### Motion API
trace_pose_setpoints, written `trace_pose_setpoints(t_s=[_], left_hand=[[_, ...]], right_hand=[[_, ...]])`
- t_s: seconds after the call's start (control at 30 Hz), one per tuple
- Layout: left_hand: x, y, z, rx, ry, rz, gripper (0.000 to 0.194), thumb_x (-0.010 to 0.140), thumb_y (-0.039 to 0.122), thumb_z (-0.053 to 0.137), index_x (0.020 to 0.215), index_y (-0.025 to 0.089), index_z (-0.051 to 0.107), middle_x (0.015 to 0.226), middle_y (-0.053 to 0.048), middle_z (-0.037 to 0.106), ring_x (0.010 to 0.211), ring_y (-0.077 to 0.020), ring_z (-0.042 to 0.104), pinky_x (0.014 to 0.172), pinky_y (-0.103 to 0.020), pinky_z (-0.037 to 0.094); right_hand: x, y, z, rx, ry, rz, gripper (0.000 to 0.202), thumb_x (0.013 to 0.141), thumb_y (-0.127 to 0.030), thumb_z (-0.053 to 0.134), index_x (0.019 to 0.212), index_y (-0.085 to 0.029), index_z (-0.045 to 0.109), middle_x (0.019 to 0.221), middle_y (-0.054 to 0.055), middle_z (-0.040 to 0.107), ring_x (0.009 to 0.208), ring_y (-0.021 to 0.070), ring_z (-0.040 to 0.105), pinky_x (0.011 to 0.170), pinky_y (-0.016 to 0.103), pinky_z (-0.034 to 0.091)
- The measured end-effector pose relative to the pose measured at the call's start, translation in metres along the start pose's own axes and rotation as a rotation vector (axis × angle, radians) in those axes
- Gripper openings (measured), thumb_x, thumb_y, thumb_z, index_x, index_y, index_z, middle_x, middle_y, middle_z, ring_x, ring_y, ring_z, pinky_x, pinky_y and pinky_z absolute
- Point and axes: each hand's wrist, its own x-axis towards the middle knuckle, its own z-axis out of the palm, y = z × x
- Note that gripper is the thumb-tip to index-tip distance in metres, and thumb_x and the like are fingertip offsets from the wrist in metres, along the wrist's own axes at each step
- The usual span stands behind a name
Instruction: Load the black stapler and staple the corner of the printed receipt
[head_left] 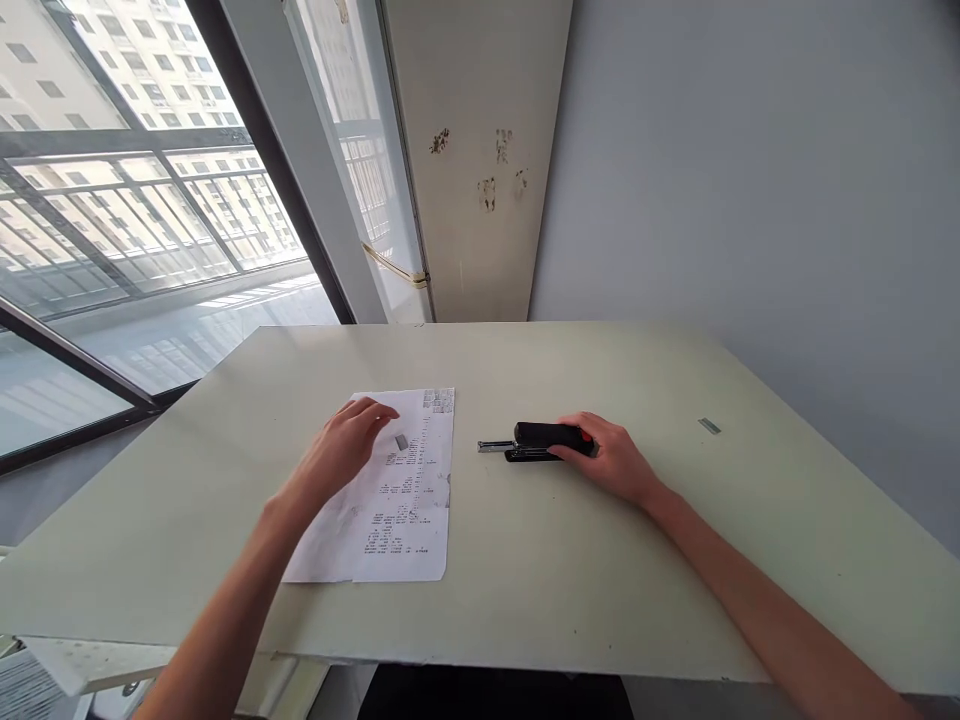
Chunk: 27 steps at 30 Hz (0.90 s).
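My right hand [611, 455] is wrapped round the rear of a black stapler [534, 434] with a red mark near its back end. The stapler lies on the table, its metal staple tray [495, 446] sticking out to the left. Over the upper part of some printed paper sheets [405, 540] hovers my left hand [360, 435], thumb and fingertips close together but seemingly with nothing between them. Just below those fingertips is a short grey strip of staples [401, 441], apparently apart from them.
Another grey strip of staples [709, 426] rests on the right side of the pale table [600, 580]. A grey wall [750, 180] borders the table's right side. Windows [135, 230] stand at the left, and a door-like panel [480, 240] rises behind the far edge.
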Motion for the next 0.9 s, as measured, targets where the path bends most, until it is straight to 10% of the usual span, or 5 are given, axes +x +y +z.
trace_pose_setpoints(t_s=[0.2,0.9], left_hand=[[-0.014,-0.022,0.005,-0.007,-0.138,0.028,0.054,0.105,0.065,0.031,0.135,0.034,0.064,0.133,-0.009,0.061,0.115,-0.0293,0.062,0.102,-0.05,0.051],[-0.007,-0.02,0.025,-0.072,-0.163,0.009,0.055,0.102,0.07,0.036,0.103,0.024,0.067,0.126,-0.01,0.06,0.099,-0.0248,0.064,0.087,-0.041,0.054]], right_hand=[[-0.002,0.0,0.002,0.008,0.005,0.018,0.037,0.098,-0.06,0.061,0.114,-0.028,0.068,0.099,0.005,0.072,0.082,0.0226,0.063,0.074,0.037,0.055],[-0.001,-0.001,0.0,-0.004,-0.002,0.013,0.036,0.098,-0.059,0.061,0.114,-0.027,0.069,0.098,0.005,0.072,0.079,0.0218,0.063,0.07,0.036,0.054]])
